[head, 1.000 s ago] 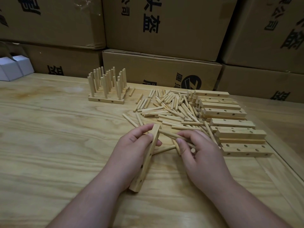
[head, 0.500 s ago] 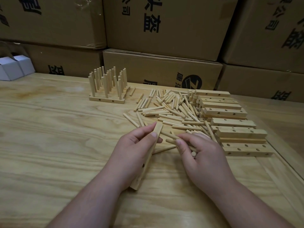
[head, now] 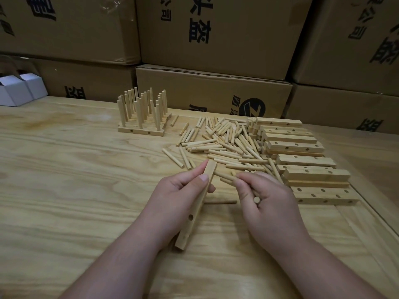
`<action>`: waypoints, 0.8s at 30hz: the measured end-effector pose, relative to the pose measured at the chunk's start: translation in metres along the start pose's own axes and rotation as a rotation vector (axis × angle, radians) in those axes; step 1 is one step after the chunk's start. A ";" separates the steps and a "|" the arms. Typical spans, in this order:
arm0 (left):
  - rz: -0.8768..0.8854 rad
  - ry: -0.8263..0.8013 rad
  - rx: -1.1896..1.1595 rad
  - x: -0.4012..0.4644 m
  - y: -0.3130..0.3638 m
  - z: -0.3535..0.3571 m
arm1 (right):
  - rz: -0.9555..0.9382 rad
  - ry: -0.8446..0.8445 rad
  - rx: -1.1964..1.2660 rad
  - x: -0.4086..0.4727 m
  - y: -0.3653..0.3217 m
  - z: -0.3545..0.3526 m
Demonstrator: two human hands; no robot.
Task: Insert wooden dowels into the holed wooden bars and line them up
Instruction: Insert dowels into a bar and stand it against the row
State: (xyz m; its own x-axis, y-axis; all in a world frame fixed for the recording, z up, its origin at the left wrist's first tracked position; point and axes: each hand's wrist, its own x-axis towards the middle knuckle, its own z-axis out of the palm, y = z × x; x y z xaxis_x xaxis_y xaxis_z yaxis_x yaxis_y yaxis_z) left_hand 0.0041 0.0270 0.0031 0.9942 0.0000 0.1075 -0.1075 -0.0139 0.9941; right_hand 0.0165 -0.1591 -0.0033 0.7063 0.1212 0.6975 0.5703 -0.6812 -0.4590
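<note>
1. The left hand [head: 181, 197] grips a holed wooden bar [head: 195, 209], thumb and fingers curled round its upper half. The bar stands tilted on edge, its lower end on the wooden table [head: 64, 190].
2. The right hand [head: 265, 201] is curled round several dowels [head: 256, 199]; one held dowel [head: 224, 176] points at the top of the bar and appears to touch it, though the contact point is hard to confirm.
3. One dowel [head: 220, 201] lies flat between the hands.
4. Beyond the hands lies a loose pile of dowels [head: 226, 143].
5. Right of the pile are stacked empty bars [head: 302, 160].
6. Far left of the pile stand finished bars with upright dowels [head: 142, 117], set side by side.
7. Cardboard boxes [head: 216, 39] line the back.
</note>
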 end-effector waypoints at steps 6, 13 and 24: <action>0.000 0.026 -0.004 0.000 -0.001 0.002 | -0.078 0.011 -0.014 0.002 0.000 -0.003; 0.016 0.031 0.015 0.000 -0.005 0.002 | -0.048 -0.030 -0.022 0.001 -0.001 -0.003; 0.015 0.008 -0.040 0.001 -0.005 -0.002 | 0.026 0.069 0.060 0.002 -0.003 0.003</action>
State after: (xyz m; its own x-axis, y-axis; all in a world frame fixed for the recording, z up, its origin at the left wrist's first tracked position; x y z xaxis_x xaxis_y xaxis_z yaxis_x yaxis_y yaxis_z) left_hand 0.0054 0.0293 -0.0017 0.9925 0.0084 0.1224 -0.1225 0.0257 0.9921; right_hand 0.0173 -0.1544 -0.0025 0.6916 0.0527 0.7204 0.5781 -0.6384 -0.5082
